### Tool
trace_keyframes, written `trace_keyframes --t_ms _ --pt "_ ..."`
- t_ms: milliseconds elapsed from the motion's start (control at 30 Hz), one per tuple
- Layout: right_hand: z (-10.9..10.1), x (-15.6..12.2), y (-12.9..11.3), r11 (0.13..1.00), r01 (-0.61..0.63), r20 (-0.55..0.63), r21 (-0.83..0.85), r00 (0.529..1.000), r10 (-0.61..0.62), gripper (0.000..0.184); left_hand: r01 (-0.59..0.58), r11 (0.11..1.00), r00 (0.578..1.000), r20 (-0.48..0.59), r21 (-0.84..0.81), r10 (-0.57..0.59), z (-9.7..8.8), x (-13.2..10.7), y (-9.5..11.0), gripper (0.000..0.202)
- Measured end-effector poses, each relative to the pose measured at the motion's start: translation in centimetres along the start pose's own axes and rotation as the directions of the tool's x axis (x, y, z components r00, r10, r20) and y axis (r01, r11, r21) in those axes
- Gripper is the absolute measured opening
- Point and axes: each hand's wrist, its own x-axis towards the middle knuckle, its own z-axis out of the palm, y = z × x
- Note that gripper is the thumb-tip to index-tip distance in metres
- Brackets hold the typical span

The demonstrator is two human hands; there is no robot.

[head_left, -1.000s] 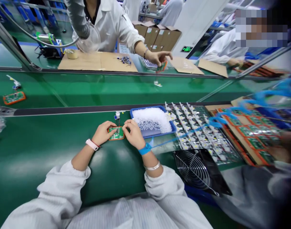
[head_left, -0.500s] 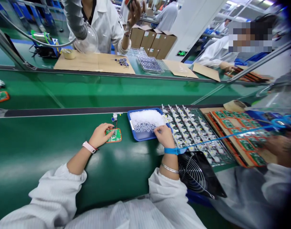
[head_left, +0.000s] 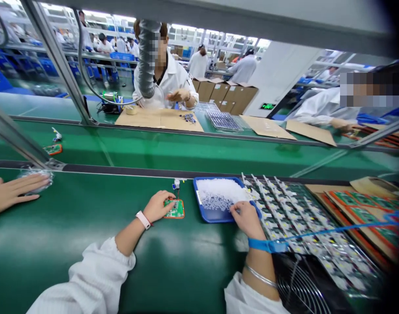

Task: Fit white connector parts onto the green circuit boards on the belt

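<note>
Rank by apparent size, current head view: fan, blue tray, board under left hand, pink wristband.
1. Fan and blue tray: order unsure; fan is nearer and cut off by the frame.
2. Board
3. Pink wristband

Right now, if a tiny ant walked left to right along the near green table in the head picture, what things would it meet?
Crumpled clear plastic → green circuit board with an orange edge → blue tray with white bits → rows of white parts → orange-edged boards.
</note>
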Motion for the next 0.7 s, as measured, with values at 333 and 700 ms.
trace_keyframes --t_ms 333,700 --pt "-0.3 -0.3 -0.1 0.996 -0.018 -0.052 -0.086 0.999 0.014 0.018 0.006 1.000 1.000 -0.004 -0.012 -0.006 0.1 0.0 0.0 0.019" --pt "5.4 -0.8 -16.6 0.730 0.239 -0.055 0.641 0.962 -0.266 0.021 -0.020 0.972 0.993 -0.115 -0.233 -0.007 0.2 0.3 0.5 0.012"
